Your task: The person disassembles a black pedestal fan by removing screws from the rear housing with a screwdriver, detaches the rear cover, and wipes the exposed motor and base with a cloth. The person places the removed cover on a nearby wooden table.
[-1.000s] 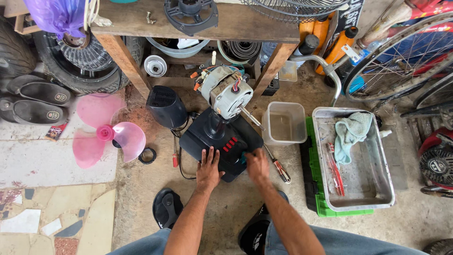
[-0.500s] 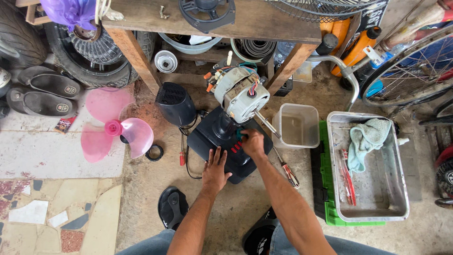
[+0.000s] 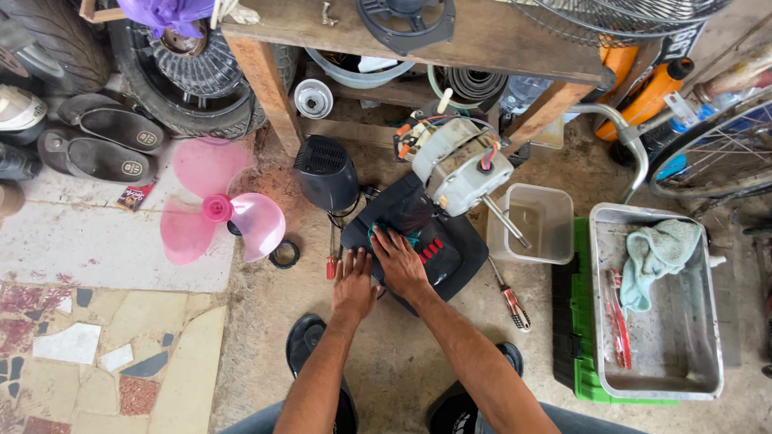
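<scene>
A dark fan base [image 3: 450, 257] with red buttons [image 3: 431, 249] lies on the concrete floor. A bare grey fan motor [image 3: 462, 165] with coloured wires and a shaft is tilted above it. My left hand [image 3: 354, 285] lies flat on the base's near left edge. Beside it, my right hand [image 3: 400, 261] presses on the base's top, its fingers by a small teal part. A black motor cover [image 3: 326, 170] stands left of the base. A red-handled screwdriver [image 3: 330, 261] lies just left of my left hand.
A pink fan blade [image 3: 221, 213] and a black ring [image 3: 283, 254] lie to the left. To the right are a second screwdriver [image 3: 512, 301], a clear plastic tub [image 3: 555, 241], and a metal tray [image 3: 683, 386] holding a cloth [image 3: 655, 253] on a green box [image 3: 569, 321]. A wooden bench [image 3: 482, 40] stands behind.
My right hand has slid from the base's right side to its upper left, next to my left hand. The left hand has barely moved. The view has come closer.
</scene>
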